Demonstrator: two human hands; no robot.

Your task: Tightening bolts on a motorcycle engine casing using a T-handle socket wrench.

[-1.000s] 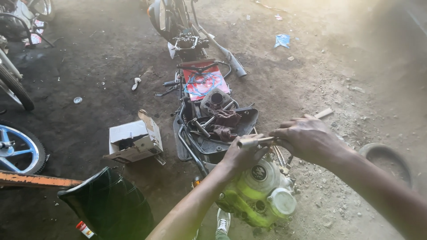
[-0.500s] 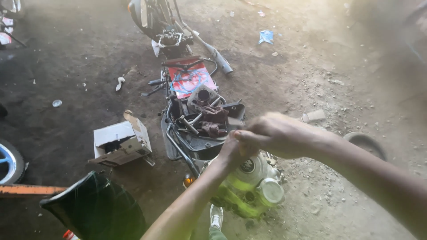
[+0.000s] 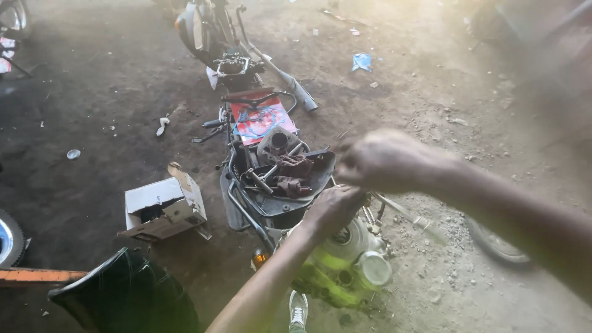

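A motorcycle engine (image 3: 345, 265), tinted green by glare, sits on the dirt floor below me. My left hand (image 3: 336, 209) is closed in a fist just above its top; a thin metal tool (image 3: 407, 214) runs from that fist toward the lower right. My right hand (image 3: 385, 160) hovers a little higher and to the right, fingers curled and blurred by motion; what it grips is unclear. Just beyond the hands a black plastic tray (image 3: 317, 169) holds a cylinder, bolts and dark rags.
A red gasket packet (image 3: 259, 120) lies past the tray, then a stripped motorcycle (image 3: 209, 31) and an exhaust pipe (image 3: 290, 80). An open cardboard box (image 3: 163, 206) and a dark green fairing (image 3: 129, 296) are at left. A tyre (image 3: 493, 240) lies at right, my shoe (image 3: 298, 311) below.
My right hand has lifted off the tool and risen above the left one. The view has drifted, so the scene sits lower and further right than before.
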